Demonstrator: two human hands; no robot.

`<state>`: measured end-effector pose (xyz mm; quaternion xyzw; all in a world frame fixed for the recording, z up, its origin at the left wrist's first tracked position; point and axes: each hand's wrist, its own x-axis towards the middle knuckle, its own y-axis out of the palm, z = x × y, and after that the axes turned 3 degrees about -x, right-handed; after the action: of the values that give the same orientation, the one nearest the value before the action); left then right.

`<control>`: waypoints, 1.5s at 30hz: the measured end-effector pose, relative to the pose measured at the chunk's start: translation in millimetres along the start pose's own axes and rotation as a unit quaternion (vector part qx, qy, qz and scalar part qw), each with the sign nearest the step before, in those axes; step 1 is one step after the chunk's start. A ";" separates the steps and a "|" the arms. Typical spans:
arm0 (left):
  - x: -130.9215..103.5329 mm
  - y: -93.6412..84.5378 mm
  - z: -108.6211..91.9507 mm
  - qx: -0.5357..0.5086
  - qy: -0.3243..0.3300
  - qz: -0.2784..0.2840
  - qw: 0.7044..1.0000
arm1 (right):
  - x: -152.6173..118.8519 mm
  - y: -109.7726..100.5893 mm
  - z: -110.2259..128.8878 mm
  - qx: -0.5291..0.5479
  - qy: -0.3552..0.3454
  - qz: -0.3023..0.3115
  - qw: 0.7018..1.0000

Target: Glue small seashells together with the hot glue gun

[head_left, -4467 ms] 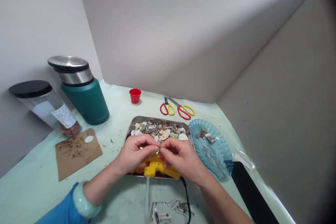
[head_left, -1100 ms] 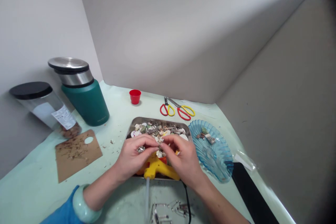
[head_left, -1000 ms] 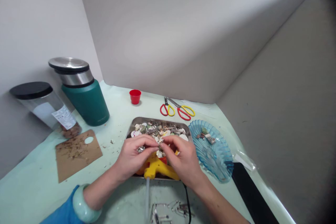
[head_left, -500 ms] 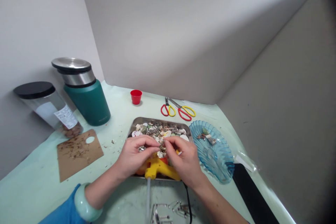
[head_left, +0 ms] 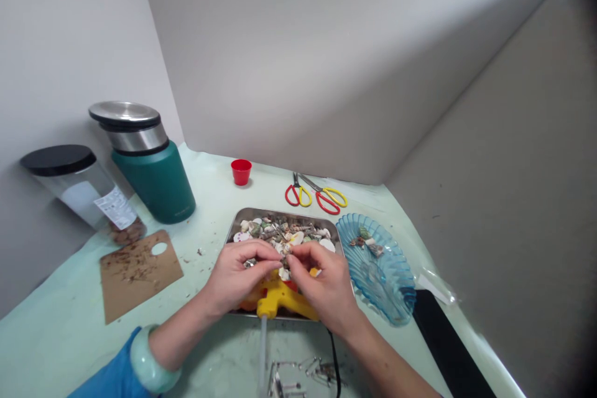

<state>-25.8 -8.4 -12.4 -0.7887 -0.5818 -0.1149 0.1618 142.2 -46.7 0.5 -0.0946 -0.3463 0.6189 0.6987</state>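
Note:
My left hand and my right hand meet fingertip to fingertip over a metal tray. Thumb and forefinger of each are pinched round something tiny, too small and covered to name. Small shells and white round pieces fill the tray. Just below my fingers, a yellow glue gun lies across the tray's near side, with a pale glue stick poking out toward me. Right of the tray, a blue shell-shaped dish holds a few small shell pieces.
Two pairs of scissors and a red cup stand behind the tray. Leftward are a green bottle, a clear jar and a brown board with crumbs. Small metal pieces and a black cord lie nearest me.
My right fingertips have shifted slightly left, closer to the left ones, and the small thing between them shows less. Everything else stays put apart from a slight camera shift.

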 end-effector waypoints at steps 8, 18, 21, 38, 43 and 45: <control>-1.2 1.2 2.7 -0.054 -0.094 -0.036 0.993 | 1.7 0.7 0.6 0.028 0.022 0.001 0.999; 0.5 2.7 3.8 -0.102 -0.153 -0.042 0.982 | 2.2 -6.3 4.2 -0.012 -0.038 0.013 0.999; 0.1 1.4 4.9 -0.084 -0.138 -0.039 0.986 | 2.4 -7.3 3.8 -0.005 -0.058 0.028 0.998; 1.8 0.4 1.5 -0.005 -0.065 0.027 0.998 | 4.3 -8.7 2.3 -0.059 -0.062 0.115 0.990; 1.8 -0.4 1.3 -0.005 -0.073 0.037 0.997 | 3.1 -5.6 2.9 -0.045 -0.030 0.105 0.993; 1.1 -0.5 1.4 -0.004 -0.072 0.036 0.997 | 1.7 -3.5 3.3 -0.038 -0.005 0.100 0.994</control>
<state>-25.9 -6.7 -13.2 -0.8161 -0.5625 -0.0543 0.1205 143.0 -46.9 5.5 -0.1521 -0.3617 0.6722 0.6279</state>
